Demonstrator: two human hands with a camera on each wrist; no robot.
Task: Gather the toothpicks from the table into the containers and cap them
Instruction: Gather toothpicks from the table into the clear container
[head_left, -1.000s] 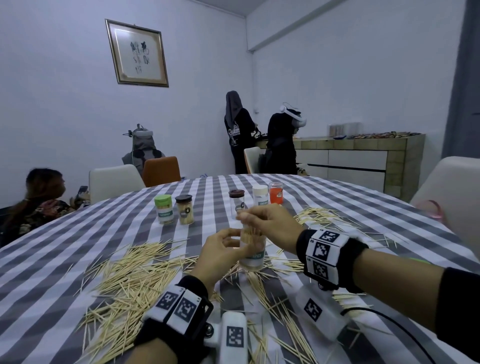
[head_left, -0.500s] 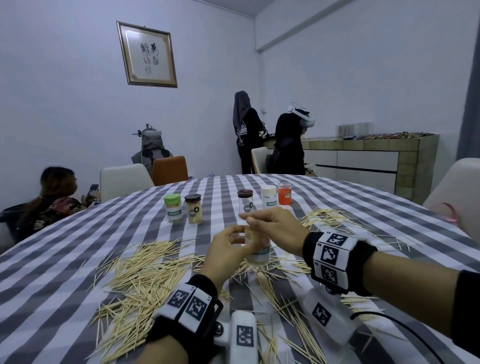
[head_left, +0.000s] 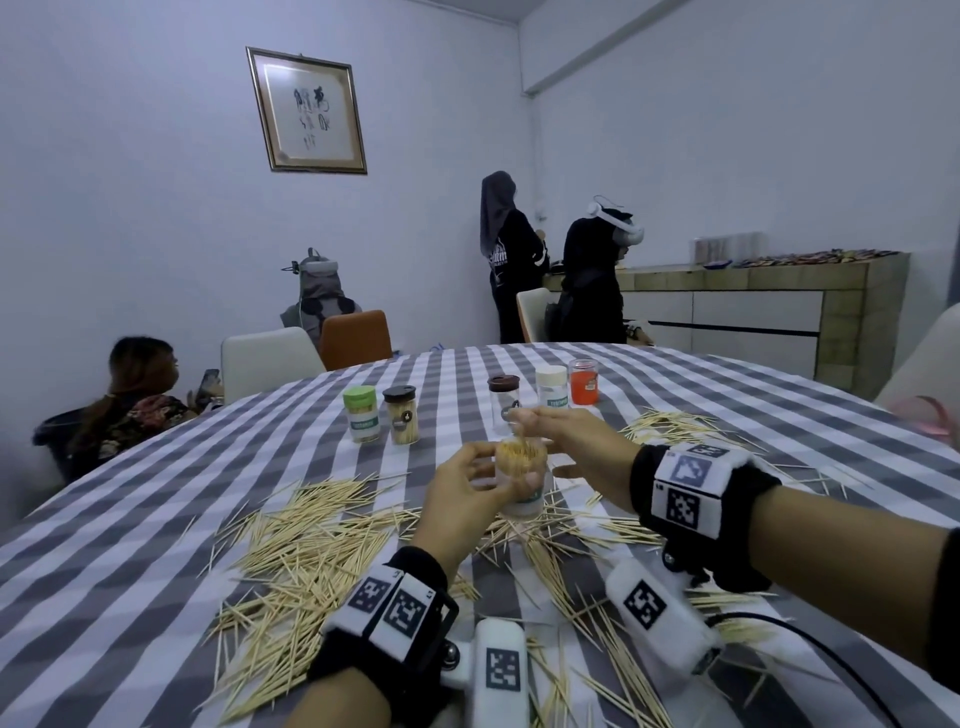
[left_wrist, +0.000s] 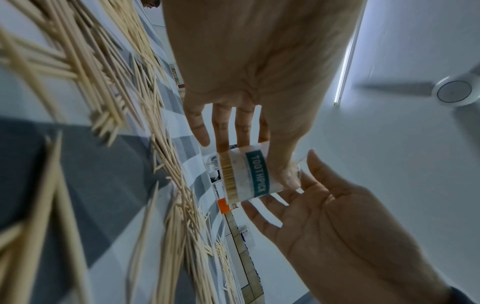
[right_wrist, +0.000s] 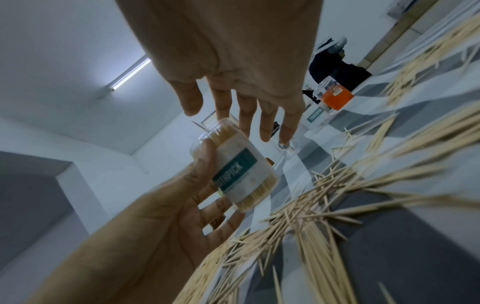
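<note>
At frame centre the left hand (head_left: 470, 499) grips the uncapped toothpick container (head_left: 521, 480), packed full; the right hand (head_left: 576, 441) hovers above its mouth, fingers loosely spread and holding nothing clearly visible. Capping should wait until the tips sit level. Loose toothpicks (head_left: 306, 551) crowd the worktop (head_left: 130, 519) lower left; five capped containers (head_left: 400, 414) stand well behind.

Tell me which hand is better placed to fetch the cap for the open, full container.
Right. The left hand grips the open container packed with toothpicks, so it is occupied. The right hand hovers at the rim with straight fingers, apparently holding nothing. No loose cap is visible.
</note>
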